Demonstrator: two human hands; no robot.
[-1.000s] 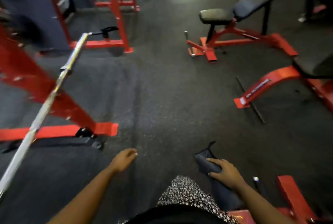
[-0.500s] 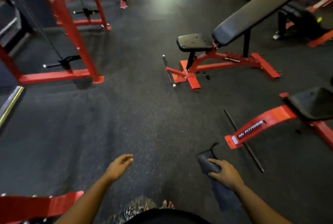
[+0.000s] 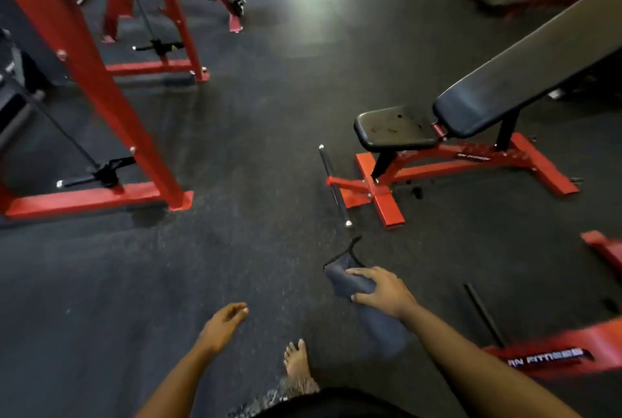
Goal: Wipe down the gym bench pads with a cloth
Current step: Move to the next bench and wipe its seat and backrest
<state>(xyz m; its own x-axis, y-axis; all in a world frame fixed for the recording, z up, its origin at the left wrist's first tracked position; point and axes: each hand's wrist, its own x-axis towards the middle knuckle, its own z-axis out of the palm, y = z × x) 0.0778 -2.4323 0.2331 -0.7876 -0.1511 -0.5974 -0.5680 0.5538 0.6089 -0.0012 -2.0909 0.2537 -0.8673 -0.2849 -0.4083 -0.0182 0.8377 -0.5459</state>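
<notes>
Right now my right hand (image 3: 382, 291) grips the dark cloth (image 3: 346, 278) above the floor, well short of the bench seat pad (image 3: 395, 128); my left hand (image 3: 223, 325) hangs loosely, holding nothing.

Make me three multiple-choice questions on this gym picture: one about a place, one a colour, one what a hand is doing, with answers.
1. Where does the black padded incline bench stand?
A. ahead, right
B. ahead, left
C. underfoot
2. What colour is the bench's steel frame?
A. blue
B. red
C. yellow
3. What is the right hand doing?
A. hanging empty
B. pressing a pad
C. gripping the dark blue cloth
Answers: 1 A, it stands at the view's upper right; 2 B, base and legs are red; 3 C, fingers curl round the cloth.
</notes>
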